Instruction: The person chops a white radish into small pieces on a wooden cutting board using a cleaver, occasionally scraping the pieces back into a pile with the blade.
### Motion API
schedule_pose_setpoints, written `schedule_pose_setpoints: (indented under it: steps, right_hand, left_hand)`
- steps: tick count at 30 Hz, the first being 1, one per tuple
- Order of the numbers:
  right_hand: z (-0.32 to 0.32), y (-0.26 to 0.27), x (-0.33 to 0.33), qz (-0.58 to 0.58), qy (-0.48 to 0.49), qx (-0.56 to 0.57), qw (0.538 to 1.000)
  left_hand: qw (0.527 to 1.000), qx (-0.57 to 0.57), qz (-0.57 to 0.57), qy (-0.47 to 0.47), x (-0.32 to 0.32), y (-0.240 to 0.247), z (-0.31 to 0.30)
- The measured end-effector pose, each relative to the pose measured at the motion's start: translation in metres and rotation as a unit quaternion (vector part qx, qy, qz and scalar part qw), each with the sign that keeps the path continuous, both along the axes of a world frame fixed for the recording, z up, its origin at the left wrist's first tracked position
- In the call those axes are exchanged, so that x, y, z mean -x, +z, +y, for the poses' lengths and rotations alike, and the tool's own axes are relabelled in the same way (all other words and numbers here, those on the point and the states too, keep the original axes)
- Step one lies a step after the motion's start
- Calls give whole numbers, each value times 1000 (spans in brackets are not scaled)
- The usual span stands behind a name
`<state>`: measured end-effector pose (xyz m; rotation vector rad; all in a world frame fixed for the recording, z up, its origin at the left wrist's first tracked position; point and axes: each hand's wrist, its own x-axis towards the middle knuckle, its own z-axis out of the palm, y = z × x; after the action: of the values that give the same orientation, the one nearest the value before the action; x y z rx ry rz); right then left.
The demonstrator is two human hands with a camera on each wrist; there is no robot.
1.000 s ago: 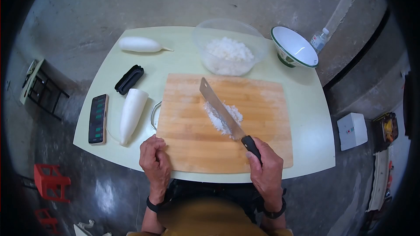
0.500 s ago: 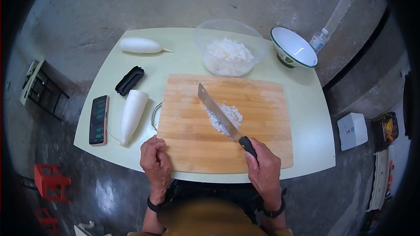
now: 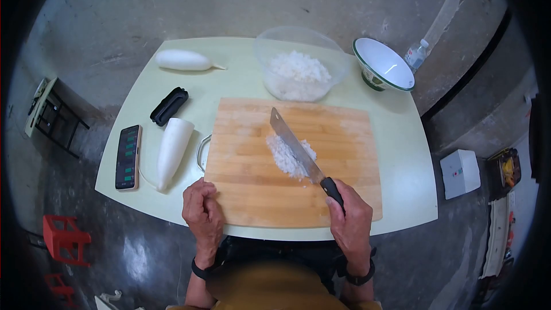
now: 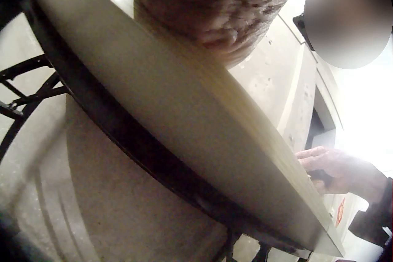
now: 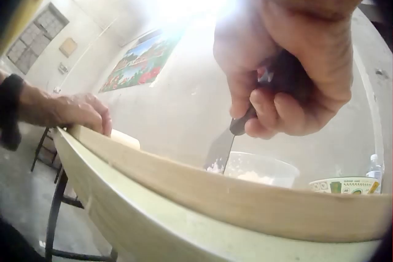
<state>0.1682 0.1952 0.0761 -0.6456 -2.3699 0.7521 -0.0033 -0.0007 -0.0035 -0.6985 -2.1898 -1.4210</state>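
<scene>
My right hand [image 3: 351,218] grips the black handle of a kitchen knife [image 3: 295,146]. Its blade slants across finely chopped white pieces [image 3: 282,158], heaped mid-board, most of them left of the blade. Under them lies a wooden cutting board [image 3: 247,195]. Bent fingers of my left hand [image 3: 202,209] hold the board's near left corner. The right wrist view shows the right hand [image 5: 288,59] wrapped round the handle, blade down by the pieces, and the left hand [image 5: 77,111] over the board's edge. In the left wrist view, part of the left hand [image 4: 215,10] rests against the board.
Behind the board stands a clear plastic bowl [image 3: 338,74] of white shreds, with a green-rimmed bowl [image 3: 387,63] to its right. On the left are a cut white radish [image 3: 174,152], a phone [image 3: 128,158], a black case [image 3: 170,107] and a whole white radish [image 3: 183,59].
The knife shifted slightly left, then back right, and its blade now crosses the right part of the chopped heap. My left hand stays at the board's corner.
</scene>
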Motion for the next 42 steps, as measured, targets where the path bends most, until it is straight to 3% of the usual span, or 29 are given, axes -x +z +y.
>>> schedule_pose_setpoints:
  steps: [11,14,17,20,30,32,42]
  right_hand:
    - [1,0,0,46,-33,1,998]
    - [6,-1,-2,-3,-27,-1,1000]
    - [3,1,-2,46,-33,2,998]
    - [5,-1,-1,-3,-37,9,999]
    - [4,3,-2,-4,-32,9,999]
    - [4,3,0,42,-41,-8,998]
    - [10,1,-2,-2,-47,7,999]
  left_hand:
    - [1000,0,7,-8,-1,2,0]
    - [1000,0,7,-7,0,3,1]
    - [1000,-2,7,-11,-1,2,0]
    - [1000,5,9,-7,0,1,-1]
    - [1000,8,5,-2,-1,0,-1]
    - [1000,9,1,-3,-1,0,-2]
    - [1000,10,4,-3,-2,0,-2]
